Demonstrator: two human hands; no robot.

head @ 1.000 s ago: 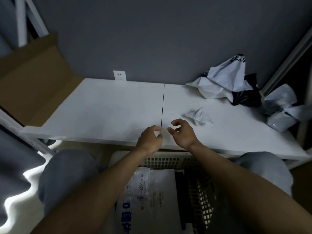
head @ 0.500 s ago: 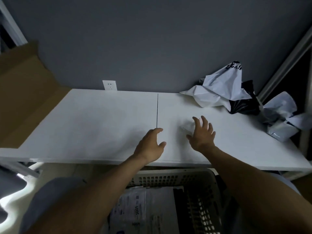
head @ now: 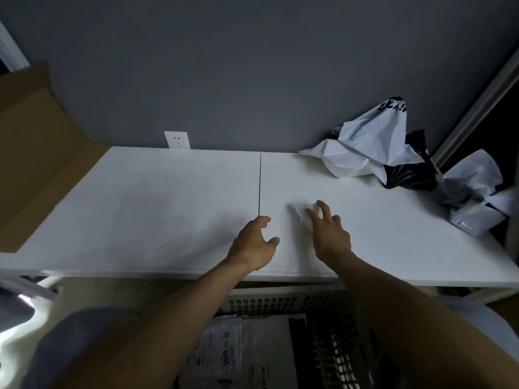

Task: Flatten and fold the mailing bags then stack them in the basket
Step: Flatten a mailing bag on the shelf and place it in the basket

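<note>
A small crumpled white mailing bag lies on the white table, right of its centre seam. My right hand reaches over it, and the fingers curl round its near side and grip it. Just left of that, my left hand hovers low over the table with relaxed fingers and holds nothing. Below the table's front edge stands the white perforated basket, with flat folded mailing bags stacked inside. Several more crumpled bags are heaped at the back right: a white one, a black one and grey ones.
A brown cardboard box leans at the table's left end. A white wall socket sits on the grey wall behind the table. A metal frame post rises at the right. My knees flank the basket.
My right hand has gone from spread fingers above the small crumpled bag to curling round it. My left hand has stayed near the seam, its fingers a little more relaxed.
</note>
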